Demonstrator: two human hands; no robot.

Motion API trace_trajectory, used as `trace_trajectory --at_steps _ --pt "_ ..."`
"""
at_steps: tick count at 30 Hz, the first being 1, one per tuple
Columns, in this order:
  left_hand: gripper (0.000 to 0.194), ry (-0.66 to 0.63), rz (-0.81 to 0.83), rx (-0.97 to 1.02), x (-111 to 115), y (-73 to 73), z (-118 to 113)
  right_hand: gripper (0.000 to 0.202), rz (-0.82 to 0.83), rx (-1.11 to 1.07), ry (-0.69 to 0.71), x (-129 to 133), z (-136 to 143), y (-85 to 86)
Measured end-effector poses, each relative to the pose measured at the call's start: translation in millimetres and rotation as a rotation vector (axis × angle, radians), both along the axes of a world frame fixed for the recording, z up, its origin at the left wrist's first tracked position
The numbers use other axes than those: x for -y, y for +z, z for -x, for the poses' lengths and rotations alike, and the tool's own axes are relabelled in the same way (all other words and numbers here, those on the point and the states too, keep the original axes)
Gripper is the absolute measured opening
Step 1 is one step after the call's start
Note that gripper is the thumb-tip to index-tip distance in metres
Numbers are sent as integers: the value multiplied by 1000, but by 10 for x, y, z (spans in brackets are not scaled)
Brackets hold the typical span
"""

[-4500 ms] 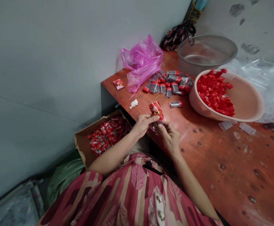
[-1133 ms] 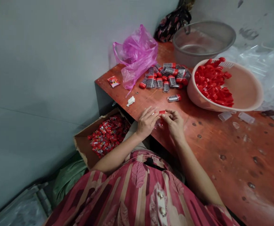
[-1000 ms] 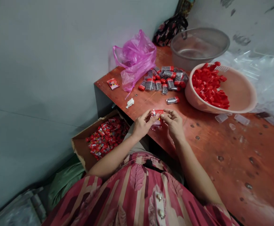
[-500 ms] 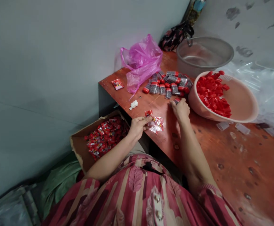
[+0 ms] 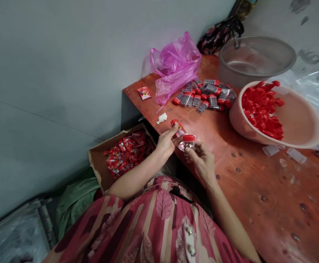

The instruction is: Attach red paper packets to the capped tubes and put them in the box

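At the table's near edge my left hand point(image 5: 166, 143) is closed on a small red printed packet point(image 5: 179, 128). My right hand point(image 5: 203, 160) holds a small clear container with a red cap point(image 5: 189, 138), its fingers closed round the lower part. The container is up against the packet, and I cannot tell whether it is inside or in front of it. Beyond the hands lies a pile of filled red-capped containers point(image 5: 211, 95) with dark contents. Below my left forearm stands a cardboard box point(image 5: 96, 160) full of red packets point(image 5: 129, 153).
A pink basin point(image 5: 302, 120) of red caps point(image 5: 262, 113) stands at right, with a grey basin point(image 5: 258, 58) behind it. A pink plastic bag point(image 5: 177, 62), one red packet point(image 5: 144, 93) and a white scrap point(image 5: 162, 118) lie at left. Loose clear containers point(image 5: 296, 156) sit near the pink basin.
My right hand has moved from the pile's near side towards my left hand, bringing a red-capped container to the packet. My left hand still grips the packet. The view has shifted slightly.
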State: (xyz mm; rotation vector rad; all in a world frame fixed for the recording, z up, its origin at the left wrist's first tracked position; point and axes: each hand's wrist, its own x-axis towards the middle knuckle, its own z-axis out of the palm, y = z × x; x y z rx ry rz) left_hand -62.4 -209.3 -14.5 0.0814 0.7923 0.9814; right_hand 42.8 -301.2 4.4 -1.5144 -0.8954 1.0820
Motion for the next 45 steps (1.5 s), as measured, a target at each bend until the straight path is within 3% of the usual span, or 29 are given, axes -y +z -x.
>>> trace_trajectory --at_steps 6,12,21,28,33,38,40,43,45 --pt "30 -25 -80 27 95 64 -121 27 -10 -27 -33 15 13 -103" --pt "34 -154 -230 -38 135 181 -132 24 -36 -114 -70 20 -31 -56" --pt "34 -337 -358 -156 168 138 -133 24 -80 -13 -141 32 -62 -78" --pt "33 -566 -412 -180 78 159 -9 21 -21 -315 -48 25 -132 -95" --pt "33 -462 -434 -323 119 107 -40 21 -69 49 -125 36 -148 -78" --pt "31 -433 -475 -336 216 99 -75 21 21 -240 -39 22 -195 -110" --pt "32 -448 -460 -323 234 89 -66 21 5 -180 -65 33 -193 -131" --pt "32 -447 -420 -299 254 74 -43 20 -76 85 -134 62 -162 -135" --pt "32 -423 -414 -307 276 84 -37 20 -73 81 -130 68 -135 -119"
